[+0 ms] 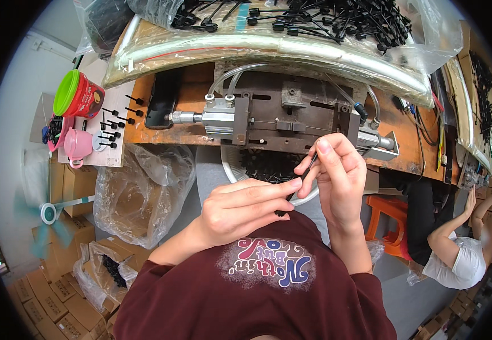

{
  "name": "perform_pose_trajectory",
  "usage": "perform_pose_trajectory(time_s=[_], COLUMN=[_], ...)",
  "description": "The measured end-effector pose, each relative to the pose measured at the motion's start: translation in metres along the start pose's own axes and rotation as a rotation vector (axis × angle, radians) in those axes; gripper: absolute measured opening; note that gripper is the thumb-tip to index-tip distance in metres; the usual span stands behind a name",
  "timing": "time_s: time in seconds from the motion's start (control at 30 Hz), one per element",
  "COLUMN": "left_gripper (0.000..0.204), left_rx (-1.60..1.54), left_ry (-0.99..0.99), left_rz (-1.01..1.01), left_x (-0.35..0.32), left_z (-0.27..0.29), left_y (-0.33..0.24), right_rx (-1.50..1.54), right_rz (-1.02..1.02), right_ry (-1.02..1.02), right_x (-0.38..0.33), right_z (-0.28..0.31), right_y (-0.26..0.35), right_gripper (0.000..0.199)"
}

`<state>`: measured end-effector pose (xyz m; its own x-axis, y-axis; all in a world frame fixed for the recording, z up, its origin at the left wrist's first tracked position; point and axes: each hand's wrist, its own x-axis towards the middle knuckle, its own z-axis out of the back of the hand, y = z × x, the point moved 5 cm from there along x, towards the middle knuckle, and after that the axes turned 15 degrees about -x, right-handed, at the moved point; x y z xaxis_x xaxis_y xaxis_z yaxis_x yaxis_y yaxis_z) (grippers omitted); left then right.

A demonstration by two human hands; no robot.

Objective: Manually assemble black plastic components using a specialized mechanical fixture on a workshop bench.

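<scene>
Above my maroon shirt, my left hand grips the lower end of a slim black plastic piece and my right hand pinches its upper end, with a white basin, a pneumatic clamping fixture and heaped black stemmed parts beyond.

The held stick looks like smooth plastic; the eleven o'clock cylinder, shiny metal; the six o'clock shirt, matt cloth.

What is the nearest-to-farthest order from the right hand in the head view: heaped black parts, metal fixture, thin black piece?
1. Thin black piece, pinched in the right hand.
2. Metal fixture, just beyond the hand.
3. Heaped black parts, past the fixture.
</scene>
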<state>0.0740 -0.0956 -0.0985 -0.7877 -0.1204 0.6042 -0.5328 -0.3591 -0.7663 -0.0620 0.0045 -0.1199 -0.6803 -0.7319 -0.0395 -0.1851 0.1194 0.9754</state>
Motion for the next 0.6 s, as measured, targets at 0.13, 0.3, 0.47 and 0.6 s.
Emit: perform_pose_trajectory(time_s=[0.13, 0.3, 0.47, 0.6], left_gripper=[0.028, 0.03, 0.031, 0.031], left_rx=[0.015, 0.016, 0.021, 0.024], left_ry=[-0.001, 0.007, 0.002, -0.002], left_rz=[-0.003, 0.004, 0.025, 0.028], left_x=[-0.0013, -0.0017, -0.0031, -0.0044], left_z=[0.0, 0.0017, 0.0012, -0.0005], left_y=[0.0002, -0.0011, -0.0016, 0.0011], right_rx=[0.0, -0.048, -0.034, -0.075], right_rz=[0.0, 0.03, 0.037, 0.023], right_ry=[0.018, 0.043, 0.076, 0.014], right_x=[-0.0013, -0.0049, -0.0071, -0.0087], right_z=[-0.0002, -0.0025, -0.0038, -0.0053], right_y=[-0.0011, 0.0021, -0.0018, -0.0041], right_gripper=[0.017, 0.015, 0.014, 0.015])
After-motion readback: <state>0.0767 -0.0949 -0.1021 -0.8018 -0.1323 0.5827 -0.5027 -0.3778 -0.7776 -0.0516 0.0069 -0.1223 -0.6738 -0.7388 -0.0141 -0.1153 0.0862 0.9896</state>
